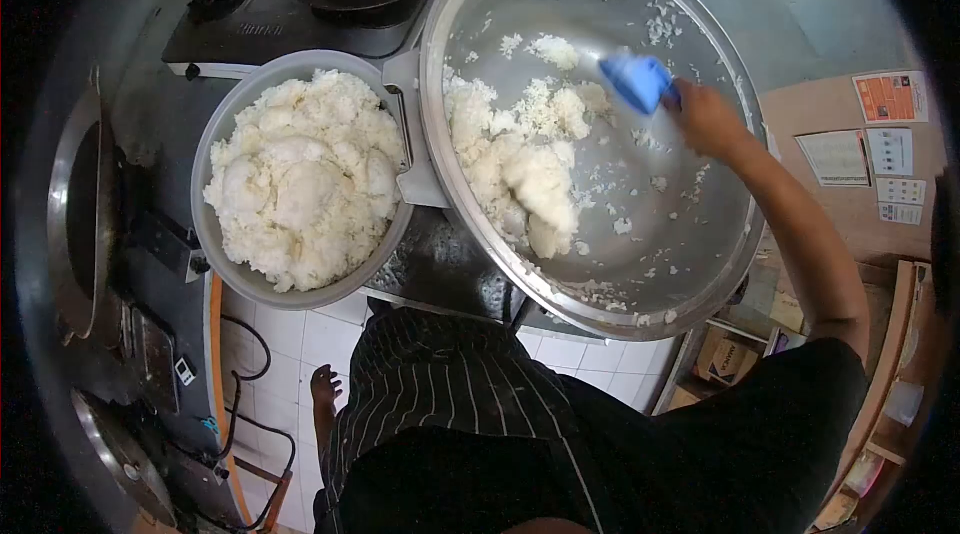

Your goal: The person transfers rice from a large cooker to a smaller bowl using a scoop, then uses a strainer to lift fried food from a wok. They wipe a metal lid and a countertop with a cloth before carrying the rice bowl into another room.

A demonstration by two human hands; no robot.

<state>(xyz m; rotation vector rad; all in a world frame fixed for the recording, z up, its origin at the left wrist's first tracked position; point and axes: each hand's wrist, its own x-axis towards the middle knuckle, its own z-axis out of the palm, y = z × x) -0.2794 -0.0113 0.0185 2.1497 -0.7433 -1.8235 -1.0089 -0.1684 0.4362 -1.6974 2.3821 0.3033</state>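
Presently, my right hand (706, 121) is closed round the blue scoop (636, 84) over the metal bowl (700, 234); my left hand (326, 390) hangs loosely spread. Rice (540, 179) lies heaped bowl-left; too wide a swing could scatter grains overboard.

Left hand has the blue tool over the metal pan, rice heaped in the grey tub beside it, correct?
No: the head view shows the right hand holding the blue tool over the metal pan; rice is heaped in the grey tub.
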